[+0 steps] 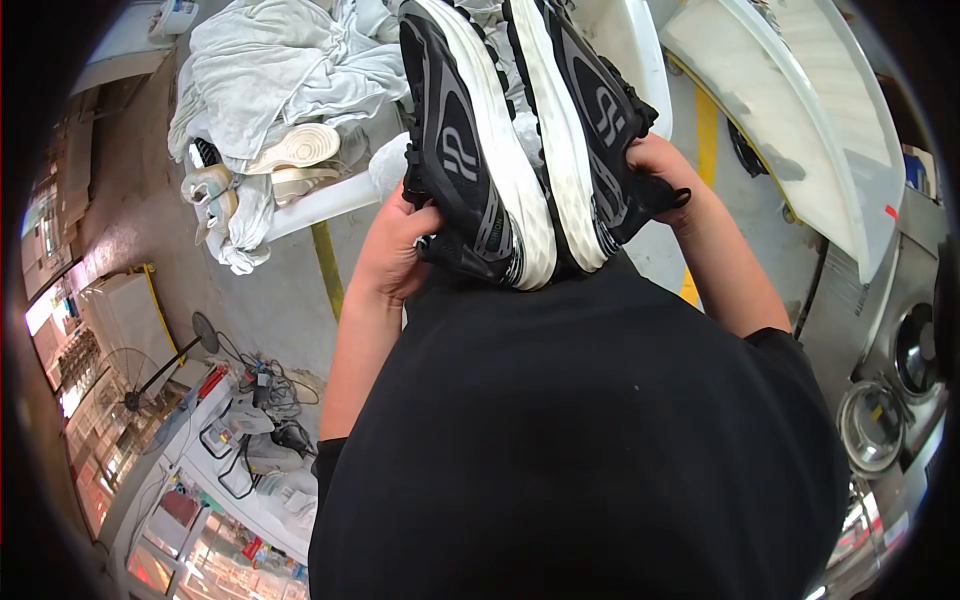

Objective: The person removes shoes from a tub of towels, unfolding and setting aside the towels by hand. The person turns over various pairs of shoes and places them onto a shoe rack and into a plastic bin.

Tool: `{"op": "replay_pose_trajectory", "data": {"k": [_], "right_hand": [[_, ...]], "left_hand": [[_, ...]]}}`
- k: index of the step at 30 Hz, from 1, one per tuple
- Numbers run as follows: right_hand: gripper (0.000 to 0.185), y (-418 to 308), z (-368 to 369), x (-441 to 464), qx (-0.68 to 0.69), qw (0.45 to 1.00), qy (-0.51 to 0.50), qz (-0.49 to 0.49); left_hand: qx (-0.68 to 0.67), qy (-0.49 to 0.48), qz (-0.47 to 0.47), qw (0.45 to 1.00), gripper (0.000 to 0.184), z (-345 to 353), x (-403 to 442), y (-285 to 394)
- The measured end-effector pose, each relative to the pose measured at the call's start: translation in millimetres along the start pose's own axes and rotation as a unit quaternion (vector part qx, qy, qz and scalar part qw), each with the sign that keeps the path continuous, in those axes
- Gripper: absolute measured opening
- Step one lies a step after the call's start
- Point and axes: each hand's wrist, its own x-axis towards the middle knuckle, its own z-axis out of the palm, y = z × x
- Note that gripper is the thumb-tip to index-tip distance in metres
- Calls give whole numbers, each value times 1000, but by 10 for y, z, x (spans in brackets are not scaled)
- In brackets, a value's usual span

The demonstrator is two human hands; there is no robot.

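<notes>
A pair of black shoes with thick white soles is held up close to my chest, the soles facing each other. My left hand [398, 248] is closed on the left shoe [452, 150] near its opening, thumb and fingers gripping the black edge. Around the right shoe [603, 115] my right hand [660, 172] is closed, its fingers partly hidden behind the shoe. A black loop hangs beside that hand. The heels point down towards my black shirt, and the upper ends reach the top of the view.
Pale cloths [290, 70] and light shoes [297, 150] lie on a white tub [335, 203] at the upper left. A large white tub [800, 110] stands at the right. Washing machines [872, 425] are at the far right, a fan [133, 400] at the left.
</notes>
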Motion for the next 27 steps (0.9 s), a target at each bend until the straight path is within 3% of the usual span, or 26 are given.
{"op": "replay_pose_trajectory", "data": {"k": [6,15,27], "right_hand": [[41,-43,70,-77,-9,1000,17,9],[45,-187,52,-102,-33,999,-19,2],[44,-154,-59,-120,5,999,-27,18]], "left_hand": [[-32,-85,-45,995,55,-38,12,-6],[120,-104,-59,986,83,-3,-75,39],[128,-109,-66,984,82,-122,-108,-17]]}}
